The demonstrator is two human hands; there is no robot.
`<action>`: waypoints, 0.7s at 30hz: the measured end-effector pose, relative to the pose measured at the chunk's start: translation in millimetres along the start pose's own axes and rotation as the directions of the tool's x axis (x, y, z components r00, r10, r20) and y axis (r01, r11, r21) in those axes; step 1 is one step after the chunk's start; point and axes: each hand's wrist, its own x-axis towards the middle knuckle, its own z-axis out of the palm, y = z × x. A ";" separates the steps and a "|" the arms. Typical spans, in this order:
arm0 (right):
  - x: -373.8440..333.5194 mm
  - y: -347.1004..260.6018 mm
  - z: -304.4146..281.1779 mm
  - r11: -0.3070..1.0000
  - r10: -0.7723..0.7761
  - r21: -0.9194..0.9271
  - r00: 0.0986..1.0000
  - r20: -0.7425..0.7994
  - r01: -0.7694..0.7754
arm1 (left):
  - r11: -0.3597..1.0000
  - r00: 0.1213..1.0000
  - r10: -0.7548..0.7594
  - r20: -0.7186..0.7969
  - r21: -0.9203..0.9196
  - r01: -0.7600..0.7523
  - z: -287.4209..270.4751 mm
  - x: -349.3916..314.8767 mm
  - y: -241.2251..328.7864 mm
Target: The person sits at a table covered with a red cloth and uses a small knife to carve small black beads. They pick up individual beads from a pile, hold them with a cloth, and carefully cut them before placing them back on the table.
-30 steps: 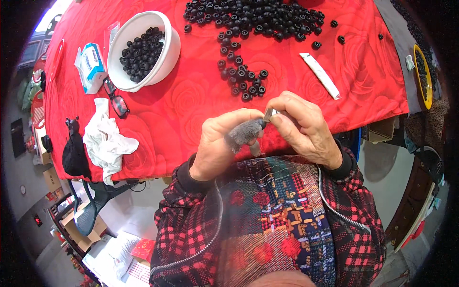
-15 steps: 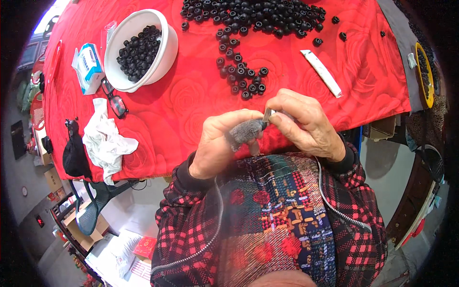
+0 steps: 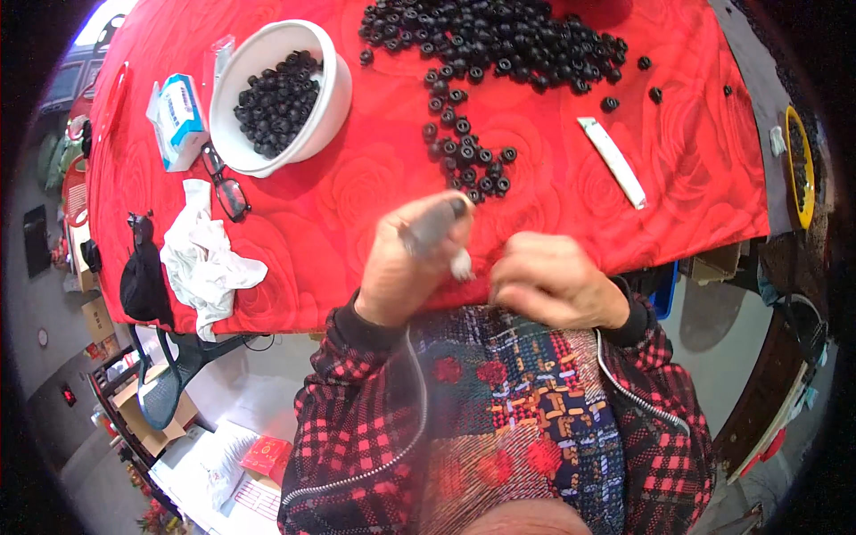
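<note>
My left hand (image 3: 392, 272) is raised just above the table's near edge, closed, with a grey fuzzy cover (image 3: 432, 225) on its thumb. At that thumb's tip it pinches a small black round part (image 3: 458, 207), blurred by motion. A whitish bit, also blurred, shows by the lower fingers. Apart from it, to the right, my right hand (image 3: 553, 281) is low near my body with curled fingers. Whatever those fingers hold is hidden and smeared. Beyond my hands lies a trail of loose black parts (image 3: 468, 153), hollow and ring-ended, leading to a large heap (image 3: 499, 40).
On the red rose-patterned cloth (image 3: 357, 201), a white bowl (image 3: 339, 98) holds more black parts. Left of it are a blue-and-white packet (image 3: 181, 120), glasses (image 3: 234, 198), a white cloth (image 3: 203, 259) and a black item (image 3: 143, 281). A white strip-shaped packet (image 3: 612, 162) lies right.
My hands have come apart; the right one moved down toward my body, away from the black part. Earlier it pinched a small flat metal piece against that part. The view shifted slightly.
</note>
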 end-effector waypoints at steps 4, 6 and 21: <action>4.6 -10.4 -17.8 0.994 0.103 -0.004 0.968 -0.229 -0.106 | 0.991 0.993 -0.120 0.013 0.059 0.119 11.3 -6.9 -1.6; 12.9 -12.4 -9.6 0.971 -0.082 -0.240 0.958 -0.273 0.015 | 0.968 0.974 -0.224 -0.026 0.109 0.225 18.1 -13.3 0.8; 22.3 -13.0 8.6 0.821 -0.473 -0.490 0.830 -0.296 0.293 | 0.999 0.998 -0.025 0.063 0.045 0.022 10.5 -20.5 -9.3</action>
